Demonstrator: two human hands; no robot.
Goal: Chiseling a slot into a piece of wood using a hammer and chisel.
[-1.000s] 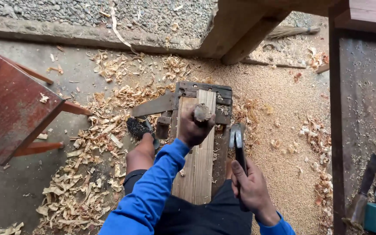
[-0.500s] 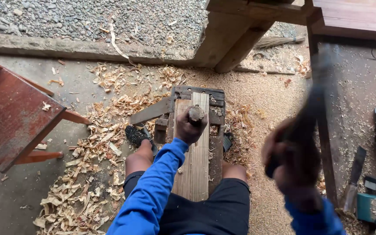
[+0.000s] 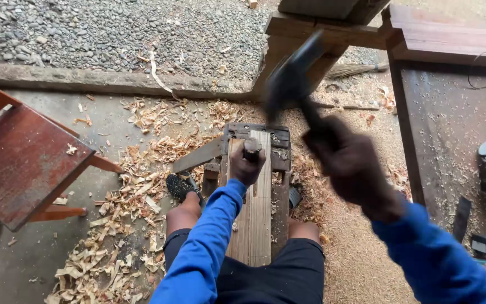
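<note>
Over the plank, a pale board running lengthwise away from the seated person betw. the knees, the left hand is gripping a chisel handle upright near the plank's far end. The right hand, clenched round a blurred hammer, is raised above & right of the chisel; wood shavings lying left.

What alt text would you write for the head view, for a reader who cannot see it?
Seen from above, a person in blue sleeves holds a chisel upright on a plank with the left hand, while the right hand swings a blurred hammer raised above it. Wood shavings litter the floor, beside a red stool.
</note>
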